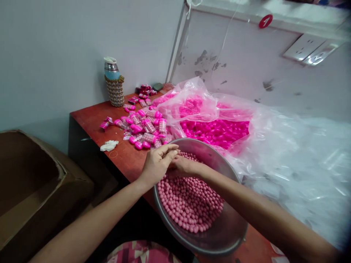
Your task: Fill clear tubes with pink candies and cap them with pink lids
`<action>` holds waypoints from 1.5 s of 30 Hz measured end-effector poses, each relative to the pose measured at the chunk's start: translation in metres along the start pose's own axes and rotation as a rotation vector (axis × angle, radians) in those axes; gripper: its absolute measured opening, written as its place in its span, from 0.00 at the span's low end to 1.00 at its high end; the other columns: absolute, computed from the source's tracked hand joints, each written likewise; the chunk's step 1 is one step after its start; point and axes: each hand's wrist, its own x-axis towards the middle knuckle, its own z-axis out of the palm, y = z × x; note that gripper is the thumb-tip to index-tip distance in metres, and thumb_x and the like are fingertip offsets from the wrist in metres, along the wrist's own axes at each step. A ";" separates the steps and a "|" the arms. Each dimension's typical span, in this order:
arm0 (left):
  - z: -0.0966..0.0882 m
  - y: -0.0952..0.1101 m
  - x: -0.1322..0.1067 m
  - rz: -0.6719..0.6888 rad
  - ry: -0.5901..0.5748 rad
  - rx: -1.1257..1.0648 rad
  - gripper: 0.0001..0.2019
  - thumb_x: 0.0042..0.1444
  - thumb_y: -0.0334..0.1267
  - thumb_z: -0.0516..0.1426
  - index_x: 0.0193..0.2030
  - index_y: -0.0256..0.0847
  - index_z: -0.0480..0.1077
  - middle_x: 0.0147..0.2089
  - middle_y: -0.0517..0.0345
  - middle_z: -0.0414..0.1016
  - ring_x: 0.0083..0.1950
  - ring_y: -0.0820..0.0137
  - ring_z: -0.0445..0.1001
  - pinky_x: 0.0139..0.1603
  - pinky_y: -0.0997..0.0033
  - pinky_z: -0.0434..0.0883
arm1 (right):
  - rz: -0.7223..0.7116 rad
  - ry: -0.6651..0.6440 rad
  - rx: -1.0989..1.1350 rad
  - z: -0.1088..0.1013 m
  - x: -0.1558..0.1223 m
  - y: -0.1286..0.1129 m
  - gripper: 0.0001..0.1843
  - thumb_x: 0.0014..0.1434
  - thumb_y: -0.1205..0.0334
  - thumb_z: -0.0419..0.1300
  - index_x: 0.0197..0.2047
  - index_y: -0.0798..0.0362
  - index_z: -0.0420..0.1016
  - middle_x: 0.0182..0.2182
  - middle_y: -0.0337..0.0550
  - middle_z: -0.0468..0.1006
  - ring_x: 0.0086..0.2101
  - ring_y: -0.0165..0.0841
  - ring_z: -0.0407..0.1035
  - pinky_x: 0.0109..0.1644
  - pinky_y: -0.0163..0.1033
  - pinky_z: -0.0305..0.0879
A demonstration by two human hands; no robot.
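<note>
A steel bowl (219, 237) at the table's near edge holds a heap of small pink balls (189, 202). Over the bowl's far left rim my left hand (157, 162) is curled with its fingers pressed together, pinching something hidden from me. My right hand (182, 166) lies just behind it on the balls, fingers tucked under the left hand and mostly hidden. Beyond the bowl lies a pile of filled clear capsules with pink caps (145, 126).
A clear plastic bag (274, 146) full of pink caps (216, 129) spreads over the right of the red-brown table (90, 115). A bottle in a woven sleeve (114, 82) stands at the back left. A white scrap (109, 145) lies near the edge. An open cardboard box (35, 190) sits left.
</note>
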 end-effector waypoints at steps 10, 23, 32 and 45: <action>0.000 0.003 -0.002 0.043 0.033 -0.052 0.15 0.55 0.38 0.53 0.49 0.37 0.68 0.49 0.49 0.73 0.48 0.66 0.73 0.50 0.65 0.70 | 0.142 0.043 0.814 -0.020 -0.044 -0.015 0.11 0.52 0.59 0.60 0.37 0.57 0.72 0.32 0.40 0.74 0.36 0.32 0.68 0.44 0.40 0.64; 0.017 0.009 -0.001 -0.043 -0.320 0.169 0.14 0.53 0.34 0.53 0.46 0.35 0.71 0.43 0.51 0.76 0.44 0.65 0.72 0.46 0.67 0.68 | 0.115 0.558 0.514 -0.030 -0.085 -0.034 0.16 0.54 0.60 0.60 0.45 0.54 0.65 0.35 0.42 0.74 0.34 0.30 0.70 0.39 0.37 0.68; 0.019 0.015 0.000 -0.127 -0.510 0.206 0.15 0.53 0.35 0.54 0.47 0.37 0.72 0.38 0.54 0.75 0.41 0.65 0.70 0.43 0.70 0.66 | -0.159 0.485 -0.083 -0.033 -0.106 -0.029 0.16 0.62 0.64 0.50 0.52 0.52 0.65 0.38 0.47 0.76 0.37 0.30 0.71 0.39 0.33 0.65; 0.017 0.009 0.003 -0.276 -0.311 0.026 0.16 0.52 0.40 0.57 0.48 0.43 0.72 0.44 0.57 0.75 0.46 0.67 0.71 0.47 0.74 0.67 | 0.360 0.631 0.138 -0.088 -0.102 0.019 0.23 0.61 0.56 0.49 0.59 0.53 0.58 0.29 0.40 0.76 0.26 0.28 0.69 0.30 0.32 0.64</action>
